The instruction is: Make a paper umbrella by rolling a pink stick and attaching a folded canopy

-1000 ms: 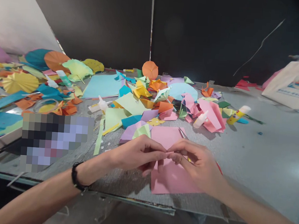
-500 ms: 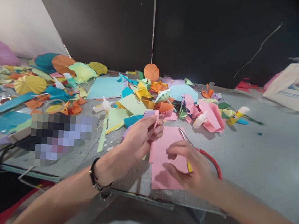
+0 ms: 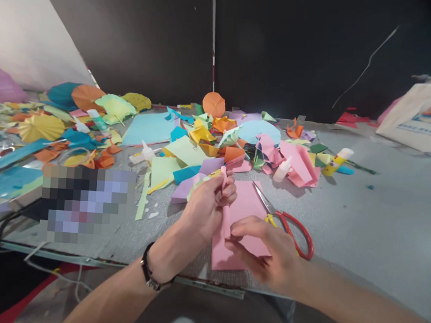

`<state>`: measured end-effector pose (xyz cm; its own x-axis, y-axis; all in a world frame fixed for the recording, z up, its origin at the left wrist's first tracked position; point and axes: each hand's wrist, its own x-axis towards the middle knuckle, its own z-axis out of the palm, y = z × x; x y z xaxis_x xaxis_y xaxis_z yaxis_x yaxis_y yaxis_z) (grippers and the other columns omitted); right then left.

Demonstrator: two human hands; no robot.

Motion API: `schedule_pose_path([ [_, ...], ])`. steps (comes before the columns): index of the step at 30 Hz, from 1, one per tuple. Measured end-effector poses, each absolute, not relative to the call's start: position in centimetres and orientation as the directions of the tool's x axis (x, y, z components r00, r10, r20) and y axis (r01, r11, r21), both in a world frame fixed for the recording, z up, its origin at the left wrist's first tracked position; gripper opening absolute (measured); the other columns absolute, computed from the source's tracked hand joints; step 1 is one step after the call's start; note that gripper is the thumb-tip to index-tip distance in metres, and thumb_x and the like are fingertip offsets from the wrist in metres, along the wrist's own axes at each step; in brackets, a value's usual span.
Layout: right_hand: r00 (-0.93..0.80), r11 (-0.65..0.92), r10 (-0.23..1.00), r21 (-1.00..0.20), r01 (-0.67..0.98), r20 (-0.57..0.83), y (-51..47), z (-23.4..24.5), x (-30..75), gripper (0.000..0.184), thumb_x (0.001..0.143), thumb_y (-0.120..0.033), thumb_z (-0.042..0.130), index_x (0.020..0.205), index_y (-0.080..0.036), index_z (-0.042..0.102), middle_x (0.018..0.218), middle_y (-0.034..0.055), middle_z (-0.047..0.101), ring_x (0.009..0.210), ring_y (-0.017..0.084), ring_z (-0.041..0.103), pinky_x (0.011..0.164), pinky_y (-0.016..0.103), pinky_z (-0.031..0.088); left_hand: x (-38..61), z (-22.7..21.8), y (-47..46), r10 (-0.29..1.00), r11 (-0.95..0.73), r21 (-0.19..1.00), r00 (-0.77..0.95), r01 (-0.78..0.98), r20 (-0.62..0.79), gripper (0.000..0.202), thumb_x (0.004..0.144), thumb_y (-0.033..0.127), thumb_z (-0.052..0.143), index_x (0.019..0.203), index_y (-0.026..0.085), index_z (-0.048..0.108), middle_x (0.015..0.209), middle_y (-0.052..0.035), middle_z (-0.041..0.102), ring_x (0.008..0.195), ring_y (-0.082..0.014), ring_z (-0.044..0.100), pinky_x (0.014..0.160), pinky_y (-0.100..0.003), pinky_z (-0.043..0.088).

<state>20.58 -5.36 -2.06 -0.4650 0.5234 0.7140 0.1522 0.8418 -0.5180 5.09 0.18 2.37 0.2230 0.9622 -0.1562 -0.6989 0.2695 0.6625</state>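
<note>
A narrow folded strip of pink paper slants over the table, its upper end pinched in my left hand. The thumb and fingertips of my right hand close on the strip's lower end. Beneath lies a flat sheet of pink paper, partly covered by my right hand. Just right of the sheet, scissors with red and yellow handles rest on the table, their blades pointing up and left onto the sheet's edge.
Coloured paper scraps and folded shapes spread across the back. A small glue bottle and a yellow glue stick are among them on the right. A white bag stands far right. Cables hang over the table's front edge at left.
My right hand has moved left and closed on the lower end of the pink strip. The scissors now show more fully. My left hand keeps its pinch.
</note>
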Motion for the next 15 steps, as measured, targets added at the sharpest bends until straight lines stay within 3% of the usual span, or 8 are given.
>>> schedule_pose_path([
  [3,-0.397,0.675,0.702,-0.73,0.106,0.591,-5.6,-1.7,20.2,0.019,0.096,-0.019,0.072,0.112,-0.023,0.062,0.097,0.0041,0.073,0.086,0.017,0.073,0.078,0.029,0.061,4.7,2.6,-0.2,0.991,0.131,0.714,0.112,-0.688,-0.074,0.033,0.103,0.015,0.053,0.072,0.017,0.046,0.062,0.0061,0.038,0.048,-0.005,0.034,0.047,-0.016,0.033],
  [6,-0.419,0.321,0.857,-0.947,-0.024,0.301,-5.3,-0.9,19.8,0.019,0.099,-0.037,0.07,0.104,-0.019,0.064,0.093,0.0051,0.072,0.083,0.017,0.075,0.079,0.031,0.063,4.6,2.9,-1.1,0.999,-0.03,0.742,-0.003,-0.67,0.038,0.027,0.102,0.026,0.063,0.079,0.017,0.051,0.07,0.0041,0.047,0.053,-0.0053,0.041,0.05,-0.015,0.037],
  [8,-0.518,0.067,0.846,-0.989,-0.135,0.128,-5.0,-0.5,19.5,0.029,0.099,-0.046,0.068,0.097,-0.018,0.064,0.086,0.0041,0.072,0.078,0.016,0.075,0.076,0.03,0.064,4.8,3.0,-1.7,0.995,-0.096,0.758,-0.04,-0.645,0.092,0.027,0.1,0.031,0.067,0.082,0.018,0.053,0.075,0.0031,0.052,0.054,-0.005,0.044,0.049,-0.014,0.038],
  [10,-0.614,-0.108,0.788,-0.973,-0.205,0.041,-4.7,-0.4,19.3,0.034,0.097,-0.051,0.07,0.09,-0.018,0.064,0.079,0.0021,0.072,0.07,0.015,0.075,0.071,0.028,0.064,5.1,3.2,-2.3,0.991,-0.13,0.769,-0.049,-0.625,0.128,0.025,0.1,0.034,0.067,0.085,0.019,0.054,0.076,0.0035,0.054,0.053,-0.0046,0.045,0.047,-0.014,0.037],
  [12,-0.64,-0.171,0.768,-0.956,-0.238,0.022,-4.5,-0.5,19.3,0.035,0.095,-0.051,0.072,0.086,-0.018,0.065,0.076,0.001,0.072,0.064,0.014,0.073,0.066,0.027,0.064,5.2,3.3,-2.7,0.987,-0.148,0.778,-0.047,-0.611,0.151,0.021,0.101,0.035,0.067,0.09,0.02,0.056,0.075,0.0041,0.055,0.052,-0.005,0.047,0.046,-0.013,0.038],
  [15,-0.568,-0.082,0.822,-0.976,-0.201,0.048,-4.2,-0.5,19.7,0.034,0.095,-0.049,0.074,0.085,-0.016,0.07,0.075,0.0019,0.073,0.06,0.011,0.07,0.06,0.023,0.06,4.3,3.4,-3.1,0.977,-0.192,0.787,-0.043,-0.586,0.207,0.017,0.1,0.035,0.068,0.095,0.019,0.062,0.078,0.0021,0.061,0.063,-0.0091,0.061,0.058,-0.017,0.052],
])
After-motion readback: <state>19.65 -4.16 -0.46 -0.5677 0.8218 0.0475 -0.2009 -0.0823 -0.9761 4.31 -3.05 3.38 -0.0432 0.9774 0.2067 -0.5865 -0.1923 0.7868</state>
